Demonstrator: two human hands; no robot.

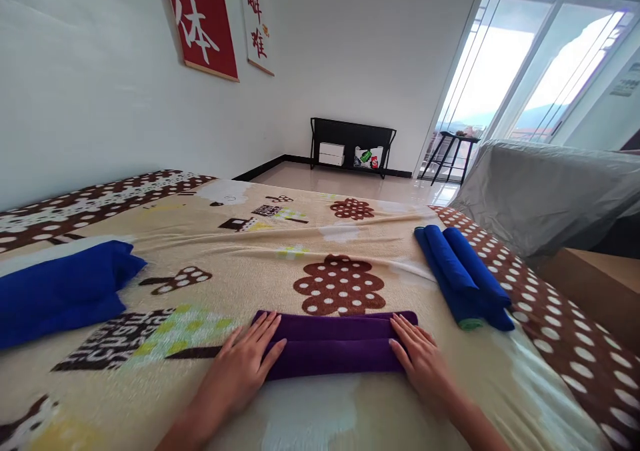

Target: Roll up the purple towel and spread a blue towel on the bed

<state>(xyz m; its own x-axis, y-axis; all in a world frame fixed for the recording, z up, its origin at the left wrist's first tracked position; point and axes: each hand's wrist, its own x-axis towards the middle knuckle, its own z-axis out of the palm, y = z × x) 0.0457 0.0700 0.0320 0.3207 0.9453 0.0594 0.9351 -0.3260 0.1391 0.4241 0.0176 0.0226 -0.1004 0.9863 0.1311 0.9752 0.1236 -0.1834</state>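
Observation:
A folded purple cloth (335,357) lies in a long flat strip on the patterned blanket (240,277), a crease running along its length. My left hand (250,354) rests flat on the left end of the cloth, fingers stretched out and thumb apart. On the opposite end lies my right hand (420,354), fingers also extended over the cloth. To the right sit rolled blue cloths (460,271), side by side. A loose blue cloth (65,287) is bunched up at the left.
The blanket has a brown polka-dot border. A black rack (353,134) holding a white box stands by the far wall. On the right are a plastic-covered piece of furniture (545,184), a cardboard box (595,291) and a black stool (453,154) near glass doors.

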